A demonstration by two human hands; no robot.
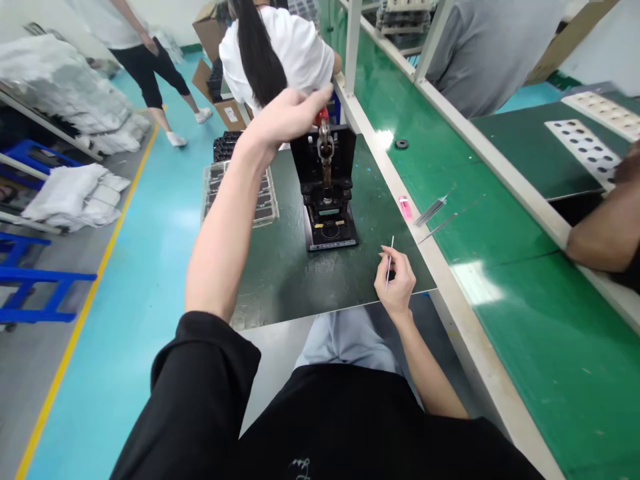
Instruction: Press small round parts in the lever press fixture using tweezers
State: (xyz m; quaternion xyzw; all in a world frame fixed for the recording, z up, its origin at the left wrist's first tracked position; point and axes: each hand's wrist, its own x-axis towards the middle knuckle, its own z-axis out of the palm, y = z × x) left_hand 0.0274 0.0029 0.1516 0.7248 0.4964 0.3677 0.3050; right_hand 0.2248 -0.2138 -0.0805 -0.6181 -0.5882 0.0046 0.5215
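Observation:
My left hand (285, 115) reaches forward, closed on the red handle (323, 116) of a toggle clamp (326, 148). That clamp is mounted on a black bench fixture (327, 200), which stands upright on the dark green worktable (280, 287). A small greenish strip shows in the fixture's lower part; whether a workpiece is seated there, I cannot tell. Near the table's front right edge is my right hand (397, 283), its fingers pinched around a thin pale rod (390, 257). The rod points upward, apart from the fixture.
Left of the fixture lies a clear tray (274, 203) with dark parts. On the right ledge are a pink item (405, 208) and several thin metal rods (431, 211). A black ring (401, 144) lies on the green conveyor (450, 180). Co-workers are ahead and right.

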